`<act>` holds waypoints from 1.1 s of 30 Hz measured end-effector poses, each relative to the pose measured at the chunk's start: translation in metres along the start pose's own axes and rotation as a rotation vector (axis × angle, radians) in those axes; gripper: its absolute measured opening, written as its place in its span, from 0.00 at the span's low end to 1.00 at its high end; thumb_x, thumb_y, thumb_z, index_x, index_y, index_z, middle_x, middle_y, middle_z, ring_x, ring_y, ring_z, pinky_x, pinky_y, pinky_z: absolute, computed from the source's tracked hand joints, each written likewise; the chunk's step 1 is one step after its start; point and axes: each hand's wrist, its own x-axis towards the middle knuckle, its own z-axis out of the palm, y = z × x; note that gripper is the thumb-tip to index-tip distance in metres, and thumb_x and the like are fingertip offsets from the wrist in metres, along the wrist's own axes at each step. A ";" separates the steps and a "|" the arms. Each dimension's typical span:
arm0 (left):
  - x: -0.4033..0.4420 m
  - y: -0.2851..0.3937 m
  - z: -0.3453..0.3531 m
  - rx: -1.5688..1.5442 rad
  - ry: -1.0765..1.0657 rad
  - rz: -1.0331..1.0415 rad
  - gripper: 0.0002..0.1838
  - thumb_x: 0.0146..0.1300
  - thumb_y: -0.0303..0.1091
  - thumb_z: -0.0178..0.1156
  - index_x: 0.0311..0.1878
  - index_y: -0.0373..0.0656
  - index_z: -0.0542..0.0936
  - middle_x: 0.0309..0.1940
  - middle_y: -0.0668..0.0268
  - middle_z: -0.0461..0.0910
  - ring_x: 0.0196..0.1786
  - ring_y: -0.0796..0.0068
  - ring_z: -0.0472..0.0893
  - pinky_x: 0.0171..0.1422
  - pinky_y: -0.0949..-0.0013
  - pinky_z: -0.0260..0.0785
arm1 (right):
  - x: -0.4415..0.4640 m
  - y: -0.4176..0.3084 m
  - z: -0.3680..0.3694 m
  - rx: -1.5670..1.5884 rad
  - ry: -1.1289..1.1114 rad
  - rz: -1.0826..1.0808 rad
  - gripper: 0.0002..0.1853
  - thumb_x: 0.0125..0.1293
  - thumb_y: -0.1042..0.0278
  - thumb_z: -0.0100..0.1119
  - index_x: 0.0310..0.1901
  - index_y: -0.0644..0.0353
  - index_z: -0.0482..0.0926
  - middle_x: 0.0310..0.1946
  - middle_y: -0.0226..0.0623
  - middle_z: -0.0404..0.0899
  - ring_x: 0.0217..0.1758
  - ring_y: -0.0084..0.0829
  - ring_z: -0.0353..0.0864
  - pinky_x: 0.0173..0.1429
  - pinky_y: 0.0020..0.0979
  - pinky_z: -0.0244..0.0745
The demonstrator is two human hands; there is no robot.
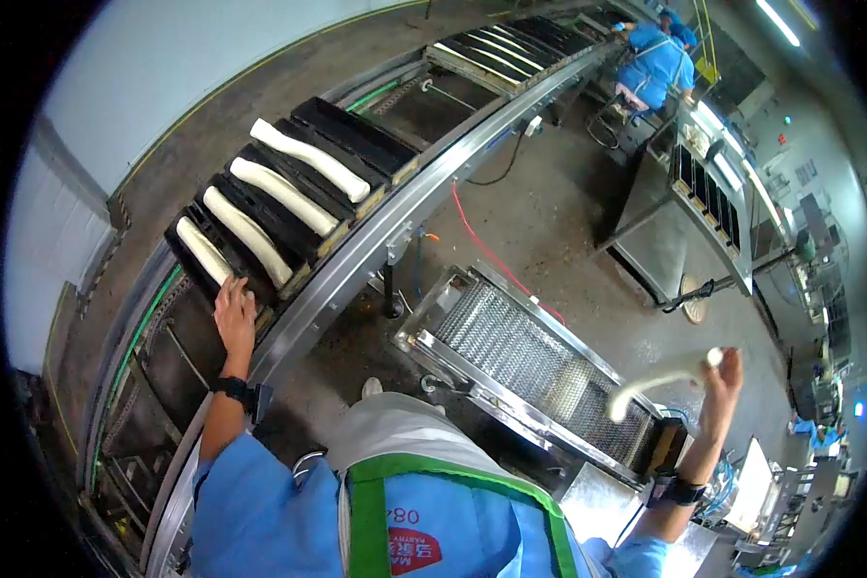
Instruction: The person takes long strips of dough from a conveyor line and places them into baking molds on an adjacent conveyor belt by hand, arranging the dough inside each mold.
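**Right hand [723, 378] gripped white strip [645, 384] near mesh belt [520, 347]**

Far left, the left hand [234, 306] touched the near end of the leftmost white roll [202, 249] in the black trays [303, 207]; whether it gripped, one could not tell.

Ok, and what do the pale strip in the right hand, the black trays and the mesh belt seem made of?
Pale strip in the right hand: probably soft dough; matte, curving limply.
Black trays: coated metal or plastic, I cannot tell which; dark, mostly dull.
Mesh belt: likely bare metal, with bright silvery glints.
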 end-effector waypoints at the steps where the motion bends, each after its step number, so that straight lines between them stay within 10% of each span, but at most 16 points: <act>1: -0.003 -0.007 -0.002 -0.043 0.023 -0.004 0.17 0.60 0.42 0.44 0.49 0.47 0.70 0.55 0.64 0.62 0.57 0.62 0.61 0.58 0.61 0.52 | 0.009 -0.017 0.010 0.048 -0.022 -0.072 0.12 0.51 0.75 0.54 0.38 0.61 0.66 0.32 0.29 0.68 0.34 0.19 0.68 0.33 0.21 0.67; 10: -0.039 -0.040 -0.033 -0.140 0.080 -0.162 0.18 0.62 0.42 0.40 0.51 0.47 0.69 0.56 0.61 0.60 0.59 0.60 0.58 0.60 0.61 0.48 | 0.043 -0.128 0.258 0.446 -0.207 -0.420 0.12 0.49 0.74 0.54 0.37 0.61 0.67 0.32 0.29 0.67 0.37 0.21 0.67 0.42 0.23 0.64; 12: -0.045 -0.039 -0.038 -0.132 0.145 -0.198 0.16 0.60 0.40 0.44 0.48 0.46 0.71 0.55 0.60 0.61 0.58 0.62 0.58 0.60 0.62 0.45 | 0.042 -0.120 0.337 0.069 -0.075 -0.680 0.14 0.47 0.76 0.57 0.37 0.64 0.66 0.31 0.38 0.68 0.36 0.30 0.68 0.44 0.28 0.64; 16: -0.042 -0.042 -0.046 -0.096 0.229 -0.251 0.16 0.57 0.38 0.48 0.49 0.48 0.71 0.55 0.62 0.62 0.59 0.62 0.56 0.59 0.62 0.46 | 0.023 -0.038 0.463 -0.059 -0.570 -0.657 0.32 0.39 0.73 0.63 0.49 0.61 0.61 0.44 0.48 0.61 0.50 0.46 0.60 0.54 0.39 0.57; 20: -0.026 -0.012 -0.062 -0.087 0.187 -0.104 0.17 0.50 0.31 0.55 0.47 0.49 0.71 0.52 0.64 0.65 0.56 0.61 0.60 0.58 0.61 0.48 | 0.000 -0.008 0.440 -0.149 -0.820 -0.697 0.27 0.44 0.68 0.60 0.49 0.56 0.63 0.47 0.46 0.63 0.54 0.47 0.58 0.55 0.40 0.56; 25: 0.040 0.025 -0.033 0.045 0.042 0.210 0.14 0.50 0.36 0.55 0.43 0.52 0.74 0.46 0.68 0.70 0.53 0.63 0.63 0.56 0.58 0.50 | 0.006 0.030 0.385 -0.065 -0.998 -0.257 0.15 0.50 0.69 0.57 0.41 0.60 0.71 0.43 0.41 0.72 0.51 0.35 0.67 0.50 0.33 0.63; 33: 0.142 0.001 0.038 0.340 -0.253 -0.007 0.13 0.50 0.36 0.48 0.38 0.50 0.78 0.39 0.61 0.75 0.48 0.61 0.66 0.46 0.59 0.53 | -0.008 0.118 0.295 0.040 -0.954 -0.001 0.12 0.54 0.74 0.53 0.41 0.65 0.72 0.34 0.33 0.74 0.37 0.23 0.72 0.43 0.24 0.67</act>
